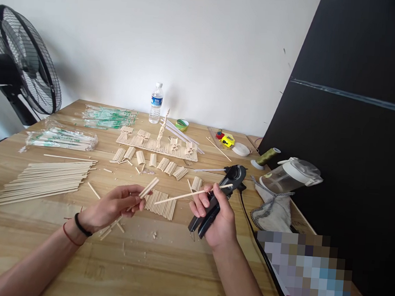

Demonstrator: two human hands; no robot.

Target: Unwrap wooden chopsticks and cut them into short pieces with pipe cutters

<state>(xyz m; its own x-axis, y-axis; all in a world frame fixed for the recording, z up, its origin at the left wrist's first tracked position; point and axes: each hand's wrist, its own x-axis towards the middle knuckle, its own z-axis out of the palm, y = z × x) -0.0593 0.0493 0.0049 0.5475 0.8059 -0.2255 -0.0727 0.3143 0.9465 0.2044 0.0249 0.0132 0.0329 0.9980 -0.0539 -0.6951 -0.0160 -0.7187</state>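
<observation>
In my left hand [123, 202], fingers pinched, are a few short pieces of wooden stick [149, 187]. My right hand [217, 215] is wrapped around a black hand cutter [209, 213], and a longer thin wooden stick [190, 195] is also pinched in its fingers, pointing left. Between the hands lies a flat row of cut sticks [161, 204] side by side. Behind it are several small curved stick panels [170, 168]. A model built of sticks [158, 146], with a tall upright piece, stands farther back.
Long sticks [49, 179] are spread at the left, with bagged wrapped sticks [61, 137] behind. A water bottle [156, 103] stands by the wall. At right are a yellow tape measure [227, 141], a thread spool [267, 158] and a clear jug [287, 175]. A fan [24, 61] stands far left.
</observation>
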